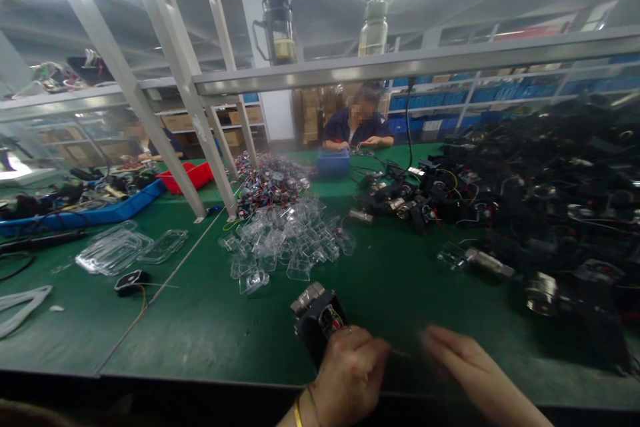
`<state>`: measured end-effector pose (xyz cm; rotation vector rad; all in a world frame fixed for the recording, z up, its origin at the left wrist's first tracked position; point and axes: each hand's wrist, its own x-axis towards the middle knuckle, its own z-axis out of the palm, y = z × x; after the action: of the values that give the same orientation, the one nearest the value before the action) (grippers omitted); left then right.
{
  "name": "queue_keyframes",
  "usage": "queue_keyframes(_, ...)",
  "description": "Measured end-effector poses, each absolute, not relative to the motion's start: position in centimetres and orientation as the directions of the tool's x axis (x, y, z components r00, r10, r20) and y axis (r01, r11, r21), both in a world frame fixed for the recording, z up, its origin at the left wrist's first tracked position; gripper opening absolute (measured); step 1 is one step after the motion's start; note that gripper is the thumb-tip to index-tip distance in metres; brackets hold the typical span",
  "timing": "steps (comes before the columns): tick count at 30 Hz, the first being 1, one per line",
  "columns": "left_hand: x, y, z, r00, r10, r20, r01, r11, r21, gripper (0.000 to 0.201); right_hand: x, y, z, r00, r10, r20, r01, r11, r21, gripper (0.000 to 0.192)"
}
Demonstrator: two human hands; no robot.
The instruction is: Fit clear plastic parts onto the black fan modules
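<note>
Near the table's front edge, a black housing (313, 330) stands tilted, with a silver metal valve fitting (307, 299) at its top and small wires and red parts showing inside. My left hand (353, 370) is closed at the housing's near right side and hides part of it. A faint thin strand, too blurred to name, shows just right of my left fingertips. To the right, apart from the housing, my right hand (463, 360) hovers over the table. Motion smears its fingers, and no held thing can be made out there.
Clear plastic covers (287, 237) lie heaped ahead, with small wired parts (273, 180) behind them. Black valve assemblies (500, 173) pile up at right. Metal posts (215, 147) carry a shelf (400, 67) overhead. Beyond a blue bin (333, 163) sits a person (357, 123).
</note>
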<state>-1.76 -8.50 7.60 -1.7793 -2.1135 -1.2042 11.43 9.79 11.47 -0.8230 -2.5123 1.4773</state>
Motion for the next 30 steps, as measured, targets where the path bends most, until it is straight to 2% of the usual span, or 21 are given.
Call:
queue_keyframes(3, -1.7, -8.4, 7.2, -0.312, 0.754, 0.578, 0.868, -0.022, 0.497, 0.022, 9.4, 12.6, 12.5, -0.782, 0.624, -0.009, 0.386, 0.473, -0.792, 0.045)
queue_keyframes(6, -1.8, -8.1, 6.9, -0.301, 0.706, 0.641, 0.873, -0.067, 0.483, 0.022, 4.1, 13.9, 12.5, -0.794, 0.59, 0.145, 0.354, 0.643, -0.679, 0.043)
queue_keyframes(11, -1.9, -7.2, 6.2, -0.276, 0.541, 0.794, 0.915, -0.105, 0.389, 0.025, -6.7, 13.8, 10.6, -0.844, 0.518, 0.141, 0.327, 0.704, -0.63, 0.067)
queue_keyframes(15, -1.8, -6.4, 5.7, -0.305, 0.455, 0.837, 0.925, -0.069, 0.374, 0.033, -10.2, 14.6, 9.5, -0.872, 0.476, 0.112, 0.316, 0.724, -0.613, 0.058)
queue_keyframes(19, -1.8, -6.4, 6.2, -0.306, 0.465, 0.831, 0.913, -0.105, 0.395, 0.034, -7.8, 15.3, 9.6, -0.881, 0.437, 0.183, 0.242, 0.747, -0.619, 0.054)
queue_keyframes(24, -1.6, -7.5, 7.3, -0.379, 0.545, 0.748, 0.837, -0.143, 0.528, 0.028, 0.9, 14.3, 11.3, -0.898, 0.349, 0.269, 0.091, 0.743, -0.663, 0.058)
queue_keyframes(30, -1.5, -8.1, 8.1, -0.519, 0.66, 0.543, 0.643, -0.117, 0.757, 0.022, 10.5, 11.6, 11.7, -0.942, 0.306, 0.135, 0.043, 0.51, -0.859, 0.058)
